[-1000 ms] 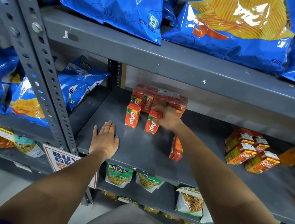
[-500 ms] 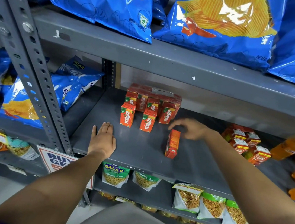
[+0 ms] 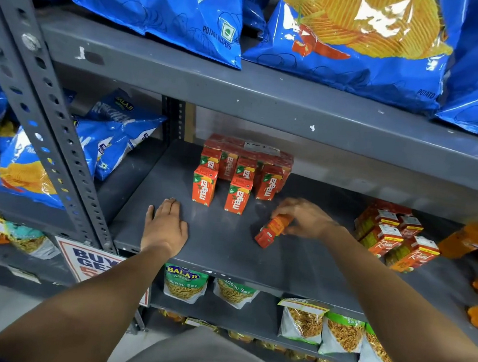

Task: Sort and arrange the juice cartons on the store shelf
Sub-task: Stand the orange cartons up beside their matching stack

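Several small orange-red Maaza juice cartons (image 3: 239, 178) stand upright in rows at the back middle of the grey metal shelf (image 3: 223, 256), in front of a shrink-wrapped pack (image 3: 250, 148). One more Maaza carton (image 3: 267, 233) is tilted over to the right of them, and my right hand (image 3: 305, 218) is shut on its upper end. My left hand (image 3: 165, 226) lies flat and open on the shelf near its front edge, left of the cartons. A second group of orange Real juice cartons (image 3: 395, 237) stands at the right of the shelf.
Big blue potato wafer bags (image 3: 352, 36) fill the shelf above and the bay to the left (image 3: 26, 156). A perforated steel upright (image 3: 47, 129) stands at the left. Orange juice bottles (image 3: 469, 237) lie at the far right. Snack packets (image 3: 186, 283) hang on the shelf below.
My right hand left the standing cartons, moved right and down, and took hold of the lone carton, which now leans over. My left hand stayed flat on the shelf.
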`<action>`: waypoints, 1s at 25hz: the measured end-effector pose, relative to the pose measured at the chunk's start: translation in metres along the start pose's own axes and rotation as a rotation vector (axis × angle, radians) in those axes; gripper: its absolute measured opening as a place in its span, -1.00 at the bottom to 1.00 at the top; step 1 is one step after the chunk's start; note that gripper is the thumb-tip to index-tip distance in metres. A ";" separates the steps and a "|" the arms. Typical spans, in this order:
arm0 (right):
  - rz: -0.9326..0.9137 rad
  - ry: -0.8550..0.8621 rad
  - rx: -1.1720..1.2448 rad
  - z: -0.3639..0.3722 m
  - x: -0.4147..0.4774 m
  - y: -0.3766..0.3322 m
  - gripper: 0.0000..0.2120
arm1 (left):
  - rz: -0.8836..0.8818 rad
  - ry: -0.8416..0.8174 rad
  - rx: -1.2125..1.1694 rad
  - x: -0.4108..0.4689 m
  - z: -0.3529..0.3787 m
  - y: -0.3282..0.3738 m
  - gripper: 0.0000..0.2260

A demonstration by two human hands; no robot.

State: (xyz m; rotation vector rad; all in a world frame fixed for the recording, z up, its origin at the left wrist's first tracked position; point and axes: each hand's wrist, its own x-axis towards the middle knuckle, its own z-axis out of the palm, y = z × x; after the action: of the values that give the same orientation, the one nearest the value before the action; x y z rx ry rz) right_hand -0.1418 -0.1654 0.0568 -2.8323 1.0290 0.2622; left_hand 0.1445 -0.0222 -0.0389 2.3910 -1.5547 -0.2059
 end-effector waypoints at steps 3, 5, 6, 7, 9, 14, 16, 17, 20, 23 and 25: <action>-0.023 0.018 -0.077 -0.001 -0.004 0.000 -0.64 | -0.002 0.002 -0.002 -0.001 0.000 0.000 -0.51; -0.027 -0.024 -0.159 -0.003 -0.007 -0.003 -0.68 | -0.004 0.005 -0.002 0.000 0.000 -0.001 -0.50; -0.022 -0.048 -0.192 -0.005 -0.008 -0.006 -0.69 | -0.003 0.008 -0.001 0.000 0.000 0.000 -0.50; -0.014 -0.079 -0.223 -0.007 -0.007 -0.009 -0.68 | -0.003 0.009 0.000 0.000 0.000 0.000 -0.50; -0.005 -0.176 -0.262 -0.011 -0.006 -0.015 -0.62 | -0.002 0.004 0.009 0.000 0.001 -0.001 -0.50; 0.031 -0.252 -0.160 0.003 -0.006 -0.020 -0.53 | 0.002 0.006 -0.006 -0.001 0.000 0.000 -0.51; 0.045 -0.191 -0.062 0.005 -0.005 -0.017 -0.50 | 0.001 0.007 0.001 -0.002 -0.001 0.000 -0.51; 0.060 -0.136 -0.017 0.008 -0.006 -0.016 -0.54 | 0.000 0.008 0.002 -0.002 -0.001 0.000 -0.51; 0.284 0.178 0.232 0.017 -0.004 -0.022 -0.53 | -0.002 0.008 -0.005 -0.002 -0.002 0.000 -0.51; 0.601 0.531 0.609 0.022 0.008 -0.047 -0.43 | -0.004 0.008 -0.007 -0.002 -0.002 0.000 -0.51; 0.730 0.599 0.772 0.021 0.020 -0.064 -0.37 | -0.005 0.009 -0.005 -0.002 -0.002 0.000 -0.51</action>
State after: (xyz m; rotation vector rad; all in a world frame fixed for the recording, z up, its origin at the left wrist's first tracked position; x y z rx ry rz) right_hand -0.0877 -0.1259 0.0353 -1.7674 1.7504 -0.7985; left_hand 0.1443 -0.0199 -0.0370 2.3895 -1.5421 -0.1991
